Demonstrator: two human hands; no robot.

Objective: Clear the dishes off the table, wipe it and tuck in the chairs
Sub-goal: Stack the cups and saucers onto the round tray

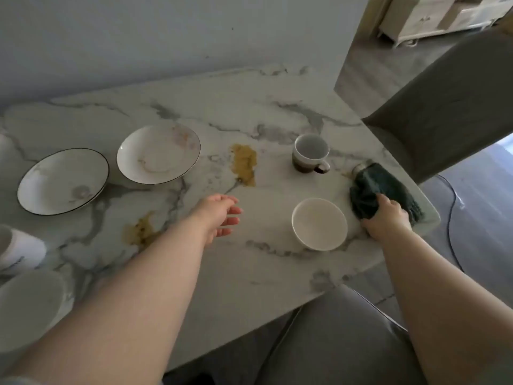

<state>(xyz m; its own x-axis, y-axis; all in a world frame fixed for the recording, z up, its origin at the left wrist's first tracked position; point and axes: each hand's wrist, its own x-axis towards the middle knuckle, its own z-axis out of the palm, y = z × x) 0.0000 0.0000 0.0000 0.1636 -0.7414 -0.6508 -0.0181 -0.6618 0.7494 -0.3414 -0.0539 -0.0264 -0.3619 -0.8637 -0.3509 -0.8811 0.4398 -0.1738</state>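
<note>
A marble table (222,107) carries two shallow white plates, one dark-rimmed (62,181) at the left and one (158,154) beside it. A striped cup (310,154) stands at the right, a small white bowl (319,223) in front of it. Yellow spills lie at the middle (244,163) and near the front left (141,232). My right hand (387,218) grips a dark green cloth (372,190) at the table's right edge. Over the middle of the table my left hand (222,216) hovers with fingers apart, holding nothing.
A white cup (19,248) and a white bowl (27,304) sit at the near left edge. One grey chair (449,107) stands at the table's right end, another (341,343) right below me. A cable (452,207) runs across the floor at the right.
</note>
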